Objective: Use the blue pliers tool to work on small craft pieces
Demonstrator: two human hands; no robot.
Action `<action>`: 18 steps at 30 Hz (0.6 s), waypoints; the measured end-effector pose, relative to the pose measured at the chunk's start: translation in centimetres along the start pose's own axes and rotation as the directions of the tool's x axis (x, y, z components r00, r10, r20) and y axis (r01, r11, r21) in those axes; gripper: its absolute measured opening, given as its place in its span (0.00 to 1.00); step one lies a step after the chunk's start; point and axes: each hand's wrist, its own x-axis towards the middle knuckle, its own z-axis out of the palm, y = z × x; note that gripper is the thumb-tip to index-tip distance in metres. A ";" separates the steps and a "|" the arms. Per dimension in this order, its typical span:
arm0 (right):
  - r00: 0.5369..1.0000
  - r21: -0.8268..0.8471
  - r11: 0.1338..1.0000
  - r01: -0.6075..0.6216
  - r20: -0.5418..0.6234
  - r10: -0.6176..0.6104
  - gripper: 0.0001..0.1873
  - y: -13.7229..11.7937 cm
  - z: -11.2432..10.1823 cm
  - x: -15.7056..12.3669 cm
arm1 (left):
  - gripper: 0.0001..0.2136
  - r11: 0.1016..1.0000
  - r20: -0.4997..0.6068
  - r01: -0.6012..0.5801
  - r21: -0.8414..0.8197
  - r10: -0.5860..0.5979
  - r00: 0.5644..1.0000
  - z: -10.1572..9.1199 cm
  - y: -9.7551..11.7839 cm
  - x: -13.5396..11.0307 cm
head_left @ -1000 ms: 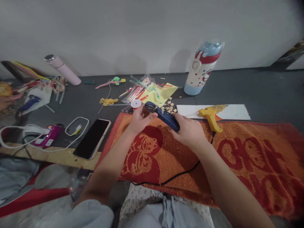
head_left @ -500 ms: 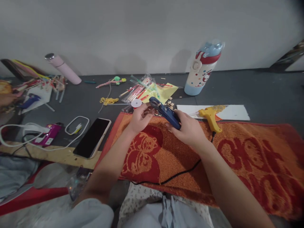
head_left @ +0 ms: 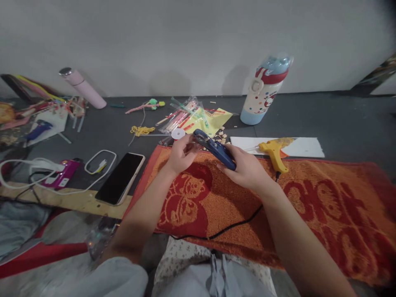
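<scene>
Over the orange-and-red towel (head_left: 235, 198), my right hand (head_left: 246, 167) is wrapped round the lower end of a blue plier-like hand tool (head_left: 216, 150). The tool tilts up and to the left; its exact kind is unclear. My left hand (head_left: 184, 152) is at the tool's upper end, its fingers bent together. Whatever those fingers pinch is too small or hidden. Right behind the left hand is a white spool (head_left: 178, 133). Small wooden pieces (head_left: 221, 135) lie behind the tool. To the right, a yellow glue gun (head_left: 275, 152) rests across a white board (head_left: 309, 147) and the towel.
A cartoon bottle (head_left: 258, 97) stands at the back right, a pink flask (head_left: 85, 90) at the back left. Sticks in plastic wrap (head_left: 179, 117) lie on yellow paper (head_left: 218, 123). Left are a phone (head_left: 120, 179) and a purple power strip (head_left: 63, 175) with white cables. A black cord (head_left: 229, 227) crosses the towel.
The blue tool's upper end has dipped slightly, and both hands stay nearly in place. At the far left, another person's hand has moved out of view.
</scene>
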 end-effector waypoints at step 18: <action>0.988 0.123 0.984 0.125 -0.101 -0.113 0.30 1.0 0.6 0.1 | 0.25 0.996 0.153 0.088 0.022 -0.090 0.984 -0.4 2.6 0.4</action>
